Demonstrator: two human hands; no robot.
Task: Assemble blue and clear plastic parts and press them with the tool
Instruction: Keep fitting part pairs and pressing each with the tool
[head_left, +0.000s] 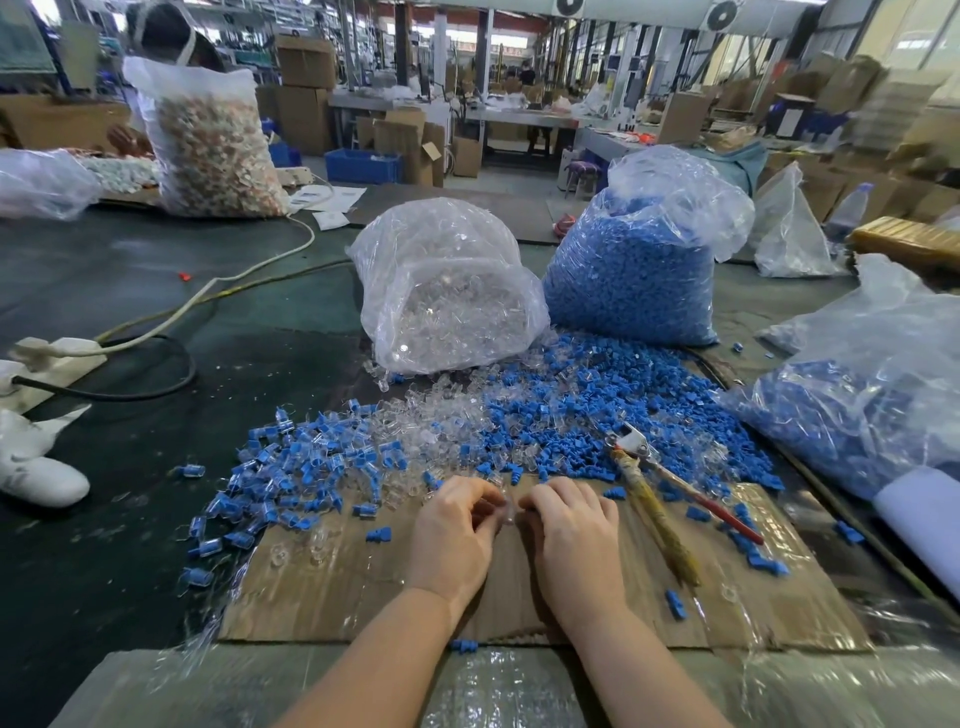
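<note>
Clear plastic part (510, 512) pinched between fingertips of left hand (453, 535) and right hand (571, 540), over cardboard; loose blue parts (571, 410) and clear parts (441, 421) heaped beyond; pliers-type tool (655, 499) lies flat to the right, handles toward the person

Small clear part (510, 512) mostly hidden between curled fingers of both hands; shape unclear. Bag of blue parts (857, 415) cut off at right edge. White glove (36, 478) cropped at left edge.
</note>
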